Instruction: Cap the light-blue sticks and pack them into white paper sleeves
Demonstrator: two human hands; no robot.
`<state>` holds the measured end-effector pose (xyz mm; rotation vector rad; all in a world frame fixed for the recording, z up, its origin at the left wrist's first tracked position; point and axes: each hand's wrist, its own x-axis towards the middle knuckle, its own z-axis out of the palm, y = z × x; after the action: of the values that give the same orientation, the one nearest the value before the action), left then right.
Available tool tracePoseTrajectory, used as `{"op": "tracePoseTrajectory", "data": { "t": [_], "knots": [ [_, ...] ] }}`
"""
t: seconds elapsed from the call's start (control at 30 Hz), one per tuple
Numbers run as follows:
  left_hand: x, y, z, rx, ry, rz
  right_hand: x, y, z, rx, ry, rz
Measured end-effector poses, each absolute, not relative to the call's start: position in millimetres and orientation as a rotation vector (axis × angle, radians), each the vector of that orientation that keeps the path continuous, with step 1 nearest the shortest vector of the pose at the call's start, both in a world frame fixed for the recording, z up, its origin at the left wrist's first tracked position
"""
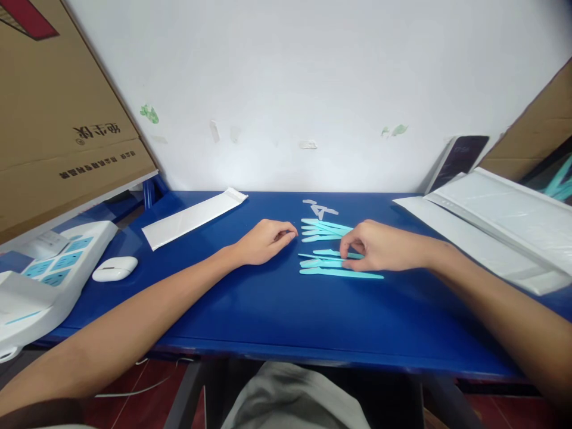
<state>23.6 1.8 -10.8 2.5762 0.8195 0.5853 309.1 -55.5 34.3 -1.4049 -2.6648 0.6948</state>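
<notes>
Pinching at the near group of turquoise sticks (333, 265) in the middle of the frame, the right hand (379, 245) has its grip closed, fingertips together on one thin piece, though whether it is lifted off the blue counter (277, 310) I cannot tell. The left hand (263, 241) rests just left of the far group of sticks (324, 229), its grip curled loosely and clamped on nothing that shows. Sorting or gathering the sticks looks to be the step in hand; the next move would call for a light, fine pinch to part one flat piece from its neighbours. Small pale scraps (320, 208) lie just above. A white sleeve (192, 217) lies toward the upper left, a white earbud case (115, 269) at the left edge, white bags (496, 226) at right.
</notes>
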Motion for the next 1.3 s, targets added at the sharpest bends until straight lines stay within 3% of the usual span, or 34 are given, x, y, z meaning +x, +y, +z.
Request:
{"op": "tracePoseTrajectory", "data": {
  "t": [0.63, 0.97, 1.3],
  "knots": [
    [23, 2, -10, 2.464, 0.895, 0.613, 311, -59, 41, -1.305, -2.681, 0.733],
    [19, 21, -17, 1.784, 0.907, 0.897, 318, -52, 38, -1.240, -2.445, 0.747],
    [41, -12, -4, 1.652, 0.656, 0.914, 292, -58, 24, -1.098, -2.247, 0.399]
  ]
}}
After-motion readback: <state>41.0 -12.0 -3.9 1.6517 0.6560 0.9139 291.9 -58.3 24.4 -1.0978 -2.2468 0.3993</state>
